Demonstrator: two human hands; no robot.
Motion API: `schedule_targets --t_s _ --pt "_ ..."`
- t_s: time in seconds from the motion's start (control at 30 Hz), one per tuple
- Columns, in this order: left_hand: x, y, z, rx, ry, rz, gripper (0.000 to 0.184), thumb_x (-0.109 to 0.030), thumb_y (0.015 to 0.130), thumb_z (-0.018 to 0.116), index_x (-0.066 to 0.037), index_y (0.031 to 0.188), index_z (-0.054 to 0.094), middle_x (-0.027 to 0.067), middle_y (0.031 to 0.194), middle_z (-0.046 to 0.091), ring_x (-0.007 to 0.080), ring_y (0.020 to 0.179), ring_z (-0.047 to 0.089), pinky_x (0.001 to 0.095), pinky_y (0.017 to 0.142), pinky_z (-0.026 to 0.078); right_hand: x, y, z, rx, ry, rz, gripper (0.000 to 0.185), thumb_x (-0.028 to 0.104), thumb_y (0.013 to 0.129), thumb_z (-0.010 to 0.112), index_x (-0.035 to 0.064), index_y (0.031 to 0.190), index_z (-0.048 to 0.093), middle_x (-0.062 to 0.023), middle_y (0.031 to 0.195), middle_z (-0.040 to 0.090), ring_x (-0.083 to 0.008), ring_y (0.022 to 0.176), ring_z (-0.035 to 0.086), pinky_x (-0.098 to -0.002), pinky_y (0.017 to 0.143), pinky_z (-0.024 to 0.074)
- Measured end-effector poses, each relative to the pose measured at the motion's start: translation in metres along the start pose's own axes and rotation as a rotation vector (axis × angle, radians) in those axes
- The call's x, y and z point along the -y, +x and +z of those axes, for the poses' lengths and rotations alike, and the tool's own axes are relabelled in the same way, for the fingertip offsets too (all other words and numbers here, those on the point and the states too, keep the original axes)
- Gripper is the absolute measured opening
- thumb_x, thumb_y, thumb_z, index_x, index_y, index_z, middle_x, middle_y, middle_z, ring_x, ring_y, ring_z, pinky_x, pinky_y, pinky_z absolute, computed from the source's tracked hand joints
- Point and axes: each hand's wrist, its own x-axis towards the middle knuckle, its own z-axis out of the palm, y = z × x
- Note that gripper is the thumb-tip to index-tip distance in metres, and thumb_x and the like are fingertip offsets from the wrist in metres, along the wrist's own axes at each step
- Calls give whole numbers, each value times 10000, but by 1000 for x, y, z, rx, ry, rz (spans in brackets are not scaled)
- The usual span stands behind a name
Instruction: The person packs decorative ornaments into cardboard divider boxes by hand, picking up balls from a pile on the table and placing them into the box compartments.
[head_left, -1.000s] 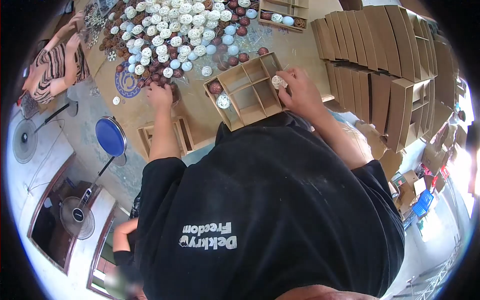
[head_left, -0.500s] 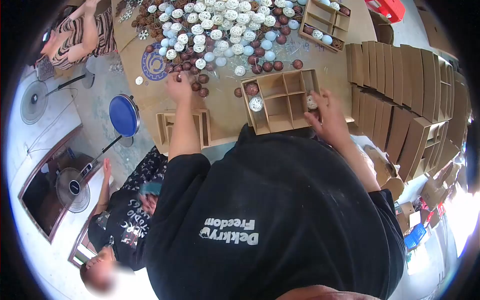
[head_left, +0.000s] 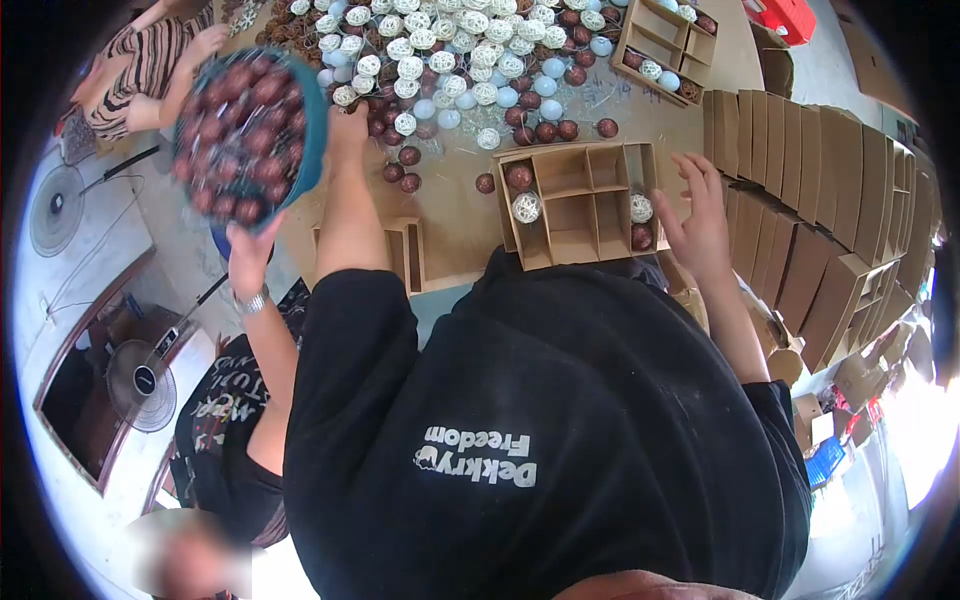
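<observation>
A divided cardboard box lies in front of my body. Its left compartment has a brown ball and a white woven ball; its right one holds another white woven ball above a brown ball. Just right of the box, my right hand is open and empty, fingers apart. My left hand reaches to the near left edge of the ball pile; its fingertips are hidden among brown balls, so I cannot tell what they hold.
At left, a co-worker's hand holds up a teal basin full of brown balls, close to my left arm. Another divided box lies at the back right. Cardboard boxes stand in rows on the right. A smaller box lies near my left forearm.
A brown ball now shows in the box's right compartment, and my right hand has drawn back from it. My left hand has moved farther into the pile. The co-worker's basin has come up at left.
</observation>
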Motion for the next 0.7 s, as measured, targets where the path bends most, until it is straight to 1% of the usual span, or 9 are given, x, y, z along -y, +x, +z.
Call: schedule_targets --t_s 0.1,0.17,0.23,0.3,0.4,0.57,0.63,0.7 --pt "-18 -27 -47 42 -192 182 631 -465 838 769 -19 1267 642 236 1312 614 424 1251 562 504 1053 473 4 3 3 4 -8 -13 518 189 935 737 18 1383 541 -221 1382 506 -400 1252 553 -436 1007 498" --pt "-31 -44 -69 137 -204 303 640 -458 841 770 -24 1288 625 234 1334 593 423 1264 548 505 1059 469 4 4 2 18 -37 -27 511 184 936 735 17 1380 544 -218 1379 510 -393 1242 560 -428 997 504" --pt "-41 -52 -75 229 -88 416 649 -450 844 772 -29 1309 608 231 1356 571 422 1277 533 506 1065 464 5 6 2 36 16 -11 502 183 939 733 20 1377 549 -216 1381 513 -385 1228 571 -415 984 512" --pt "-47 -52 -66 290 52 484 659 -443 846 773 -34 1331 591 229 1378 550 420 1290 519 507 1070 459 5 7 2 26 12 -14 498 182 940 731 21 1376 551 -215 1383 513 -383 1226 572 -414 975 519" --pt "-52 -44 -50 321 217 511 677 -432 850 776 -42 1362 565 225 1411 518 418 1310 497 508 1078 452 5 10 3 19 10 -14 494 183 942 729 24 1375 553 -214 1389 511 -375 1228 575 -412 957 532" --pt "-59 -27 -27 306 347 484 712 -413 857 779 -54 1416 522 220 1466 464 414 1342 461 509 1092 441 4 7 7 16 7 -37 499 188 940 734 34 1380 556 -211 1395 510 -358 1231 578 -403 938 547" --pt "-63 -22 -19 229 356 460 727 -406 860 781 -60 1437 505 217 1488 443 413 1355 447 510 1098 436 6 6 6 26 30 -14 501 184 934 742 44 1378 560 -208 1402 506 -354 1228 579 -400 931 545" --pt "-71 -36 -14 82 281 454 743 -398 863 782 -65 1458 488 215 1510 421 412 1368 432 511 1103 431 5 5 7 15 35 -9 495 179 932 742 45 1374 561 -206 1404 503 -354 1221 580 -400 927 545"
